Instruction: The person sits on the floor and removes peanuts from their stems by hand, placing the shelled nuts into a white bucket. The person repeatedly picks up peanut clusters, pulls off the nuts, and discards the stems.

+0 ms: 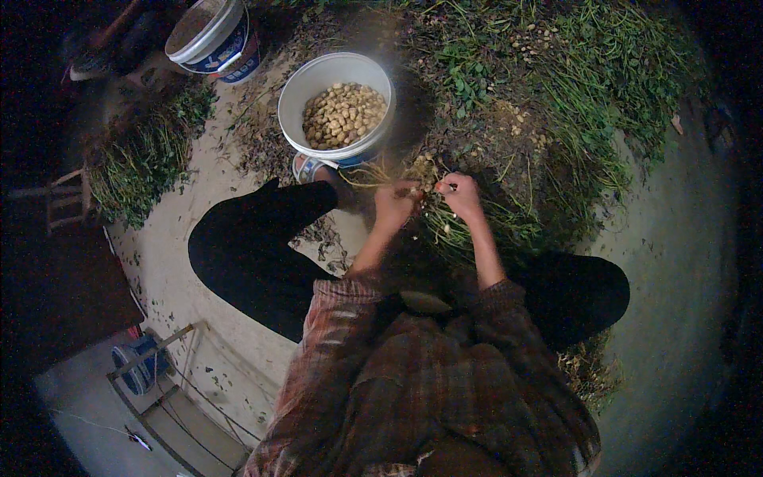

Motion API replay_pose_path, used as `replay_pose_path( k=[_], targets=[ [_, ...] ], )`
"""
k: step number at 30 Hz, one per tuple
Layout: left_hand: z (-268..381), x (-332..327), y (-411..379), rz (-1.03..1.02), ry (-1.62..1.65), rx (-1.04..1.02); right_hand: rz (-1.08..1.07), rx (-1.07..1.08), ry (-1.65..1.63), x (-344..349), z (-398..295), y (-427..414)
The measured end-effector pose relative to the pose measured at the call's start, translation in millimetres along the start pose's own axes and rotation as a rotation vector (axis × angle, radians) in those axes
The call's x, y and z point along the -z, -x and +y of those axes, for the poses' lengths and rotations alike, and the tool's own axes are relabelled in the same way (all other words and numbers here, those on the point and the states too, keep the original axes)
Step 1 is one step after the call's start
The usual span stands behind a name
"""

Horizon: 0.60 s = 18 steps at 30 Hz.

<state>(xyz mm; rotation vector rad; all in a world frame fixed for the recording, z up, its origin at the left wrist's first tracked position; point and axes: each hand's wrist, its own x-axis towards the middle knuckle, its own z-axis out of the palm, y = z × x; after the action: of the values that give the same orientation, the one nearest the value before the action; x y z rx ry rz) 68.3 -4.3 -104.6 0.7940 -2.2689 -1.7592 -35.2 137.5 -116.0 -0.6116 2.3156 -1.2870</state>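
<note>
My left hand [396, 206] grips a pulled peanut plant [371, 174], whose pale stems stick out to the left. A cluster of peanut pods [424, 170] hangs among its roots, just beyond my fingers. At the right edge of that cluster, my right hand [464, 195] pinches with thumb and fingers; the single pod between them is too small to make out. Just beyond my left hand stands a white bucket [286, 110], partly filled with loose peanuts [346, 113]. Green peanut stems [477, 229] lie beneath my right hand.
A heap of peanut plants [596, 89] spreads at the far right, with loose pods in the soil. Another bucket [238, 59] stands far left, near a second plant pile [149, 155]. A metal frame [143, 358] and a blue bucket [134, 366] are at lower left.
</note>
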Motion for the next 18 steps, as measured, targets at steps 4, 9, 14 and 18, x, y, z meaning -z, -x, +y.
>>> replay_pose_path(
  k=[4,9,14,18],
  targets=[
    [8.8,3.3,-1.8,-0.071,0.345,0.223,0.007,0.025,-0.038,-0.5,16.3,-4.6],
    [19.9,2.2,-0.6,0.148,-0.270,-0.244,-0.023,-0.056,-0.061,-5.4,10.8,-2.3],
    [22.7,-2.5,-0.3,0.197,0.348,-0.027,0.031,0.033,-0.104,-14.5,25.4,-3.8],
    [48.1,24.0,-8.1,0.061,0.457,0.222,-0.011,0.001,-0.146,-10.7,10.0,2.1]
  ],
)
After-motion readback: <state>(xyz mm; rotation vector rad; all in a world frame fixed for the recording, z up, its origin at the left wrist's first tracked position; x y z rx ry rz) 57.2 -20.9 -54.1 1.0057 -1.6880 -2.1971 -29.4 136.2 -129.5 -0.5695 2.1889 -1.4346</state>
